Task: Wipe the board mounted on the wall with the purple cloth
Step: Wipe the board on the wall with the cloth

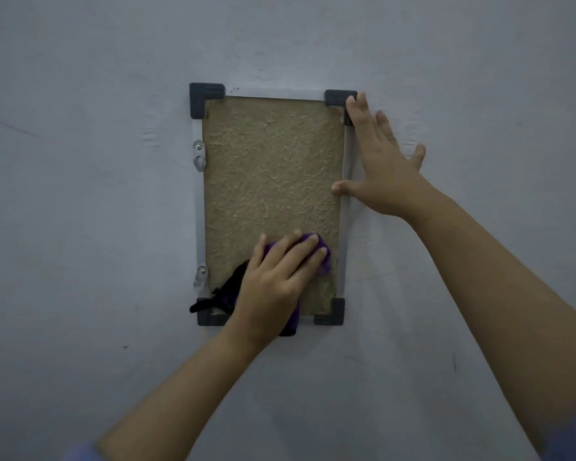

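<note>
Midway, apparently: the left hand (273, 281), fingers together, is pressing the purple cloth (323, 257) flat on the lower part of the wall-mounted board (273, 168), while the right hand (384, 168), fingers spread, is steadying its right edge, leaving the upper area seemingly unwiped.

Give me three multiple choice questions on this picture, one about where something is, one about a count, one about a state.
1. Where on the board is the purple cloth?
A. top left
B. lower part
C. off the board, on the bare wall

2. How many dark corner caps show on the frame?
A. two
B. four
C. six

3. How is the right hand placed?
A. flat, fingers spread, at the board's right edge
B. clenched in a fist
C. gripping the cloth

Answers: 1 B, the left hand presses the cloth near the bottom. 2 B, one cap at each corner. 3 A, the palm lies open across the frame and wall.
</note>
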A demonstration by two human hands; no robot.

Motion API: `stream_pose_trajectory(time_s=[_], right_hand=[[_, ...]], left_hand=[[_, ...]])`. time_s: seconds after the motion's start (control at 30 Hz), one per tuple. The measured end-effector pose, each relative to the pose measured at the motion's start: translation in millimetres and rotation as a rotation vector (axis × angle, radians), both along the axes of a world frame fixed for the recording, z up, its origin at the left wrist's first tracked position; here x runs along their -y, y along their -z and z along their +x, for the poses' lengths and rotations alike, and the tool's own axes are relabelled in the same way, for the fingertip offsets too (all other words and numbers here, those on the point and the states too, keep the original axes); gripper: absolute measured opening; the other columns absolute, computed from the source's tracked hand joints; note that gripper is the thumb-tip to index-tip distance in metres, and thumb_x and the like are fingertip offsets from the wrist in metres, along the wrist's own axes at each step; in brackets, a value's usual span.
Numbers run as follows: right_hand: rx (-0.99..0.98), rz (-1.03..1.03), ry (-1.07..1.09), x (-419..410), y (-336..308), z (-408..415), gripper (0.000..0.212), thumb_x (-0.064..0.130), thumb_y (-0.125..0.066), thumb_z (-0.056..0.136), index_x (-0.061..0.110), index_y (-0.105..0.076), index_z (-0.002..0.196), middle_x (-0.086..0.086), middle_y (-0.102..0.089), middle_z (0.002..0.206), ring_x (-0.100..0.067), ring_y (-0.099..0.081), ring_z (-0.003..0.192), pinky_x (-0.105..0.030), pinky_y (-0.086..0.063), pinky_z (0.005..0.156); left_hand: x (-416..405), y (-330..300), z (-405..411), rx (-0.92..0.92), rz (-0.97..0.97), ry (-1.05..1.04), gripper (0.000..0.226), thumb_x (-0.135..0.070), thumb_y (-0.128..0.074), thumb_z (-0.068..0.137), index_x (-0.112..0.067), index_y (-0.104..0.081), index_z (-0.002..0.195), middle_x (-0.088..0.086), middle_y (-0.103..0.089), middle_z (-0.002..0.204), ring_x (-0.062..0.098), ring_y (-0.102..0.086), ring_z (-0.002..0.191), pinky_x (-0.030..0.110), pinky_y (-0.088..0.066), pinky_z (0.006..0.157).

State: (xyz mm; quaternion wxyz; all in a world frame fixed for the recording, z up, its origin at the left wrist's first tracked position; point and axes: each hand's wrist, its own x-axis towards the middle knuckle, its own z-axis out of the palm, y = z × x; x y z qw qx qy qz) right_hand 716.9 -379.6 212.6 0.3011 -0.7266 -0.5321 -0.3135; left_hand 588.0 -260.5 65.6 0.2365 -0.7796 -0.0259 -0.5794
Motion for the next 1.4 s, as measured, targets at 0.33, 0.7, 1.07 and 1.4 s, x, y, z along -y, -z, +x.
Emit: stream_pose_trajectory(time_s=[0.33,0.7,1.07,1.4], right_hand=[[-0.003,0.000,0.001,-0.2,0.8,0.6,0.108,0.034,-0.071,0.079,0.037,0.014,0.145,0.019,0.021,0.153,-0.017,0.012,0.143,-0.072,0.001,0.100],[-0.012,-0.032,0.035,1.0,-1.1,-2.2,0.109,0.035,-0.071,0.079,0.037,0.016,0.144,0.021,0.023,0.151,-0.021,0.016,0.142,-0.071,-0.001,0.102],[-0.026,-0.028,0.035,1.6,-0.4,-2.0,0.109,0.036,-0.071,0.078,0.039,0.016,0.144,0.024,0.023,0.151,-0.024,0.018,0.141,-0.070,0.000,0.102],[-0.024,-0.018,0.030,1.0,0.4,-1.8,0.108,0.036,-0.071,0.079,0.039,0.016,0.144,0.024,0.023,0.151,-0.025,0.018,0.141,-0.071,-0.001,0.102]], left_hand=[[-21.7,65.9,-29.3,-0.350,0.144,-0.001,0.060,-0.009,-0.075,0.071,-0.014,-0.050,0.125,0.005,-0.059,0.129,0.024,-0.049,0.118,0.041,-0.043,0.099],[-20.6,33.6,-76.7,0.019,-0.032,-0.026,0.030,0.004,-0.045,0.091,-0.003,-0.067,0.111,0.011,-0.065,0.117,0.025,-0.055,0.106,0.034,-0.048,0.092],[-33.4,-20.3,-59.0,0.242,-0.104,-0.132,0.029,0.001,-0.054,0.087,-0.007,-0.067,0.112,0.008,-0.068,0.109,0.024,-0.051,0.092,0.036,-0.053,0.063],[-40.0,11.2,-49.6,-0.061,0.203,-0.076,0.025,-0.004,-0.053,0.091,-0.009,-0.068,0.111,0.012,-0.068,0.107,0.024,-0.055,0.093,0.036,-0.054,0.075]])
